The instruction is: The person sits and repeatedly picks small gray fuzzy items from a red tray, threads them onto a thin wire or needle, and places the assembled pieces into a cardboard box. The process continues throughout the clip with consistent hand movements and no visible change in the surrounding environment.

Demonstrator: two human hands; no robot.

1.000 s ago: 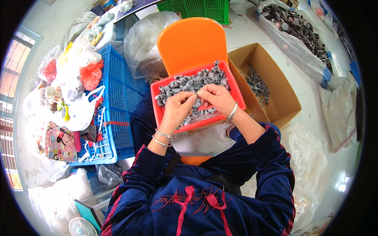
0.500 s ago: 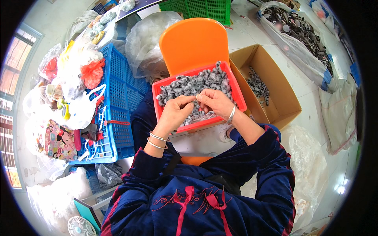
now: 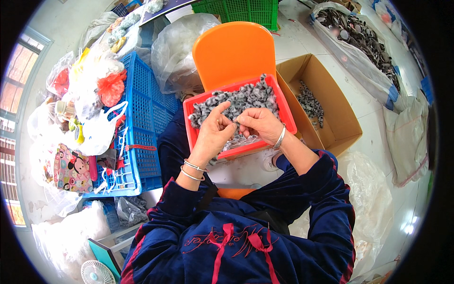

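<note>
Over a red plastic bin (image 3: 291,116) filled with grey-and-black striped fuzzy pieces (image 3: 250,97), my two hands meet fingertip to fingertip. My left hand (image 3: 212,135) has its index finger raised, with the thumb and other fingers curled in toward the right hand. My right hand (image 3: 262,125) is closed in a pinch, thumb against index finger. Whatever lies between the fingertips is too small and covered to name. A fuzzy grey tuft (image 3: 213,161) shows beside my left wrist, at the bin's near edge; I cannot tell whether the left hand holds it.
The bin rests against an orange chair back (image 3: 234,54). To its right stands an open cardboard box (image 3: 338,113) with more striped pieces inside. Blue crates (image 3: 144,165) piled with bags are at left. A large sack of dark pieces (image 3: 357,42) lies at far right.
My left index finger has lifted away from the right hand's fingertips and now points up. The right hand has stayed almost in place, and more of the tuft by my left wrist shows.
</note>
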